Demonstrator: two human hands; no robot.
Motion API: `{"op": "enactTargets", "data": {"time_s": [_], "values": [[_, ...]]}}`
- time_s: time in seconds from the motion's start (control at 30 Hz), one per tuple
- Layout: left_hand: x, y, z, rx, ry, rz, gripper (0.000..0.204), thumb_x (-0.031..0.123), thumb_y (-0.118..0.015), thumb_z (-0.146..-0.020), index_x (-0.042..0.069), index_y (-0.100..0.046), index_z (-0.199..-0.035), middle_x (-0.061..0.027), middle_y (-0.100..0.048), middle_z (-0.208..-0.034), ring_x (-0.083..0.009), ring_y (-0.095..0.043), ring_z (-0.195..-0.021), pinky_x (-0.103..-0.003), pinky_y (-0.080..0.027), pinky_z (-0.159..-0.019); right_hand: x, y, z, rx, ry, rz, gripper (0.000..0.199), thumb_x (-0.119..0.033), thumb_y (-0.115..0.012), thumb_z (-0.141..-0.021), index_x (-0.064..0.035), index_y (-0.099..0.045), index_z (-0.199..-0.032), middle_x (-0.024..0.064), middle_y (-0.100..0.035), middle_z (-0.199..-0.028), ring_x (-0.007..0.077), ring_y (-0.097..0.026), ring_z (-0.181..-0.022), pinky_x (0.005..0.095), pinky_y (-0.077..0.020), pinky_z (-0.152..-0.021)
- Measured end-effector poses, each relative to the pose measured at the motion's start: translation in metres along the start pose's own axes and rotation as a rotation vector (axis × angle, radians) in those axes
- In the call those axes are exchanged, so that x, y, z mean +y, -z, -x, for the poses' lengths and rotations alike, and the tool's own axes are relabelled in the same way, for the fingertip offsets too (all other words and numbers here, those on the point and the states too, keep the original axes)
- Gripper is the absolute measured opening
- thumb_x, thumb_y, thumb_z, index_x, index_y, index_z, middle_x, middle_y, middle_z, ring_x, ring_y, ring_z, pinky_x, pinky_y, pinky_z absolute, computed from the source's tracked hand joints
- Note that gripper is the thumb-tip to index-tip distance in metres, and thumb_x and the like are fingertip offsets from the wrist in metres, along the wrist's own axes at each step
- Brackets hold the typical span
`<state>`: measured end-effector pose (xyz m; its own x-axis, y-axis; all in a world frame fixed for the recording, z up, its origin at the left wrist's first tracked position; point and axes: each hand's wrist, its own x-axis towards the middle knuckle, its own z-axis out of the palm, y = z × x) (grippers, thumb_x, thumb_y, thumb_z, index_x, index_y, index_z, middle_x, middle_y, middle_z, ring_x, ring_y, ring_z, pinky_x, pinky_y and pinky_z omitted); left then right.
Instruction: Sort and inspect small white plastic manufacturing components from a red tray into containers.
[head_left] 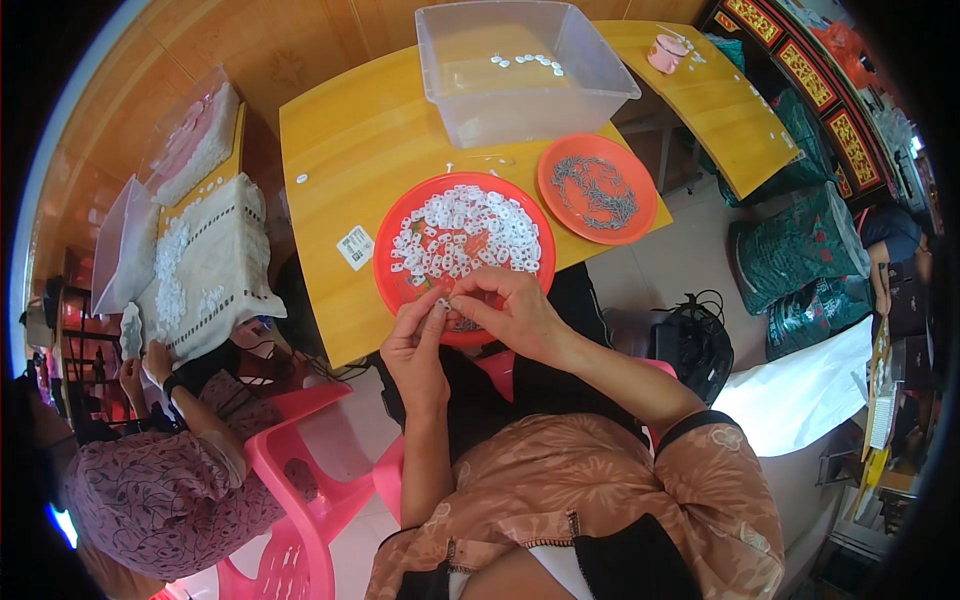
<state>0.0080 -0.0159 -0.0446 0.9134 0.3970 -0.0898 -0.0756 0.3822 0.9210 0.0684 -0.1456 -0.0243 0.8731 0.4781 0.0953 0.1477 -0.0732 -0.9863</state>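
My left hand (418, 345) and my right hand (512, 312) meet over the near part of a red plate (382, 262). Between the left thumb and fingers a small white plastic piece (443, 303) is pinched. The right fingertips are closed together right against it; whether they hold something thin, such as a nail, is too small to tell. Many like white plastic pieces (470, 222) are heaped on the plate. Some grey nails (462, 324) lie at its near edge, partly hidden by my hands. To the right, an orange plate (552, 190) holds a pile of grey nails (605, 205).
A clear plastic bin (480, 115) stands at the back of the yellow table (335, 150), with several white pieces inside. A white label (355, 247) lies left of the red plate. At left a co-worker (170, 470) sits at another table. A pink cup (667, 53) stands at far right.
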Motion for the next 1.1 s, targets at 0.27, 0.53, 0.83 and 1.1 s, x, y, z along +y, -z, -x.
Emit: {"op": "enactTargets", "data": {"time_s": [0.27, 0.53, 0.83, 1.1], "values": [[0.000, 0.001, 0.001, -0.001, -0.095, -0.141, 0.019, -0.003, -0.058, -0.085, -0.003, -0.065, -0.102, -0.0037, -0.059, -0.082, -0.0091, -0.060, -0.074, -0.020, -0.047, -0.070, -0.004, 0.000, 0.001, 0.021, 0.037, 0.066, 0.013, -0.011, -0.059, -0.084, 0.0018, -0.062, -0.087, 0.0097, -0.064, -0.074, 0.0153, -0.062, -0.067, 0.0271, -0.0484, -0.061], [-0.008, -0.003, 0.003, 0.032, -0.103, -0.089, 0.018, -0.001, -0.059, -0.085, -0.003, -0.065, -0.102, -0.0043, -0.061, -0.083, -0.0093, -0.060, -0.072, -0.020, -0.048, -0.069, -0.001, 0.000, 0.001, -0.032, -0.019, 0.090, 0.012, -0.007, -0.060, -0.085, 0.0028, -0.064, -0.091, 0.0082, -0.065, -0.080, 0.0106, -0.061, -0.073, 0.0242, -0.0505, -0.066], [-0.008, -0.003, 0.001, 0.044, -0.020, -0.026, 0.019, -0.001, -0.060, -0.084, -0.005, -0.063, -0.103, -0.0068, -0.065, -0.087, -0.0102, -0.061, -0.073, -0.021, -0.050, -0.070, 0.008, 0.002, 0.001, -0.022, -0.096, -0.126, 0.017, -0.011, -0.059, -0.086, 0.0033, -0.065, -0.093, 0.0094, -0.067, -0.078, 0.0110, -0.064, -0.072, 0.0242, -0.0502, -0.064], [-0.004, -0.005, 0.001, 0.059, -0.016, 0.008, 0.021, -0.002, -0.061, -0.083, -0.006, -0.061, -0.103, -0.0092, -0.066, -0.088, -0.0108, -0.062, -0.072, -0.021, -0.051, -0.068, -0.007, 0.004, -0.001, -0.050, -0.061, 0.000, 0.016, -0.011, -0.059, -0.086, 0.0025, -0.062, -0.094, 0.0092, -0.066, -0.080, 0.0120, -0.064, -0.073, 0.0250, -0.0505, -0.065]]}}
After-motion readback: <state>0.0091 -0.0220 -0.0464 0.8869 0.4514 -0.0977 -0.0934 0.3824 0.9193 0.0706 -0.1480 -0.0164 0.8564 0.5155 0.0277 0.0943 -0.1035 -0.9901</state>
